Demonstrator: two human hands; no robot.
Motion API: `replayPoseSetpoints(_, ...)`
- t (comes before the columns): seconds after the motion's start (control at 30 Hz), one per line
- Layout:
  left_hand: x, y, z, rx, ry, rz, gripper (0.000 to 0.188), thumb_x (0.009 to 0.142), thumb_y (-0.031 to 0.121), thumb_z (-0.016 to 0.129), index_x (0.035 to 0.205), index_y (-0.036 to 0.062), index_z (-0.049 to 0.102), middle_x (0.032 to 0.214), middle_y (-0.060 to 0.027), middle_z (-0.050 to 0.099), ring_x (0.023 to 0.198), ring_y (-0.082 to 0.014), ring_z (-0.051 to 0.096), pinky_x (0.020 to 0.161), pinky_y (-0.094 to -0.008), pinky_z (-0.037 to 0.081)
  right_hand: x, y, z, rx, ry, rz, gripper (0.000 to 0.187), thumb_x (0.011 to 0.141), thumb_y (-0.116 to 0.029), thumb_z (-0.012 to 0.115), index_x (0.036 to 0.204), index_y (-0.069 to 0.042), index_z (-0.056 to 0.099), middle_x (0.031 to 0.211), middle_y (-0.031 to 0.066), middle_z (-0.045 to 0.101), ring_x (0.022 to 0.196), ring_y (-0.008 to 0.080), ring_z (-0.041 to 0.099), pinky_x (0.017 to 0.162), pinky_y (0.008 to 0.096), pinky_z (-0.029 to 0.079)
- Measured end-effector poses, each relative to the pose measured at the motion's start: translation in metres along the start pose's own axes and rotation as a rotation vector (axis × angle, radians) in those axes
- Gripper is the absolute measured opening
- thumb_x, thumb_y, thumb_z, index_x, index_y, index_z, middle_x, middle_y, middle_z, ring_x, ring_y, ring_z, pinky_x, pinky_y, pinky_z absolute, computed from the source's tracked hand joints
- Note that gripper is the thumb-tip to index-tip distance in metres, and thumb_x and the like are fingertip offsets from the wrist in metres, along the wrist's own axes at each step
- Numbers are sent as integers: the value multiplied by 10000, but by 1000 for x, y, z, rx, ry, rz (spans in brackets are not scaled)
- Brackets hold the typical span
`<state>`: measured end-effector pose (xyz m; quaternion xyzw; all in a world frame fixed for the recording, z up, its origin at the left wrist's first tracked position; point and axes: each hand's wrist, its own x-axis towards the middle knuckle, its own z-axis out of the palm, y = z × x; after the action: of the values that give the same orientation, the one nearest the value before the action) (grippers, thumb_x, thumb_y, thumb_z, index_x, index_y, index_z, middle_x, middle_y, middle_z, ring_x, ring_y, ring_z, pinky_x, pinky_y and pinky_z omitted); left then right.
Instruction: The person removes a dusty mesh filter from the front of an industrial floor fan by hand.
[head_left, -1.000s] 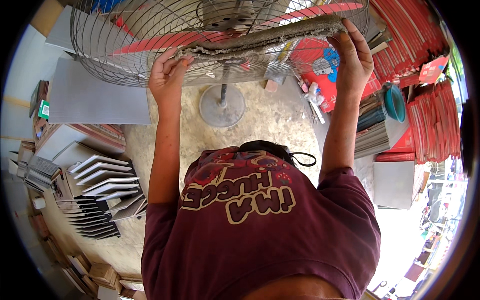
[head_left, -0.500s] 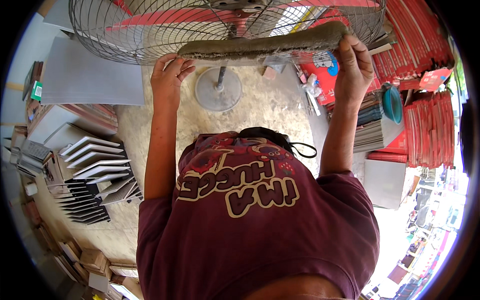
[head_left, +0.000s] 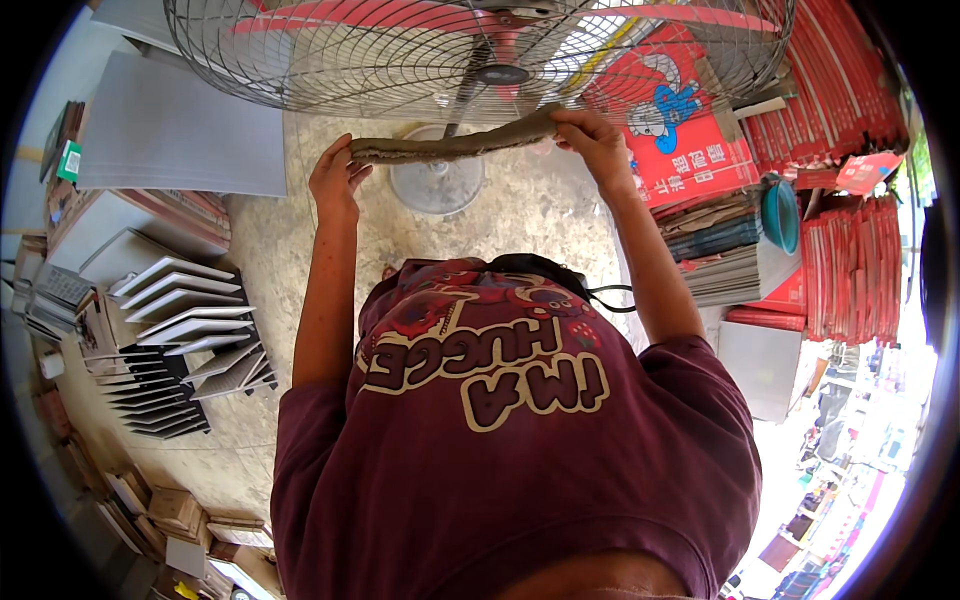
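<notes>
A grey-brown strip of cloth [head_left: 455,147], with a frayed edge along its lower side, stretches between my hands. My left hand [head_left: 335,182] pinches its left end. At the other, slightly higher end, my right hand [head_left: 597,150] grips the cloth between thumb and fingers. The strip sags a little in the middle. Just beyond it is a large fan [head_left: 480,70] with a dark wire cage and red blades. Its pole runs down behind the cloth to a round grey base [head_left: 437,190] on the floor.
Tile samples [head_left: 185,295] stand in a rack at left, below a big grey panel [head_left: 185,125]. Red boxes [head_left: 850,270] are stacked at right, with a teal bowl [head_left: 780,215] beside them. Small cartons [head_left: 175,510] lie at lower left.
My right hand has moved left and down, bringing the cloth's ends closer together. The cloth now appears lower, nearer my body, and overlaps the fan cage less. My left hand has dropped slightly.
</notes>
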<state>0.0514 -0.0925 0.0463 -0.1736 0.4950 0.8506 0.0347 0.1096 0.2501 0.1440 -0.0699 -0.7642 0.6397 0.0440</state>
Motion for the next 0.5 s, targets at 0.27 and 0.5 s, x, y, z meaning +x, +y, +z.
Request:
replayPoseSetpoints(0.27,33,-3,-31,61,119,-14,282,836,64,543,1113,22,574,1034,-97,595,829,-216,599,736,-341,523,24,40,34,-140,-131,44,267,799,-138,611,1053,-59,632,928,23,633,808,85,584,670,229,487)
replayPoseSetpoints(0.5,66,2,-48,56,151,-82,312,822,59,552,1132,25,562,1038,-100,595,922,-238,591,788,-349,507,47,72,75,-153,-75,130,314,776,-141,621,1080,-64,619,949,34,634,793,90,590,618,232,522)
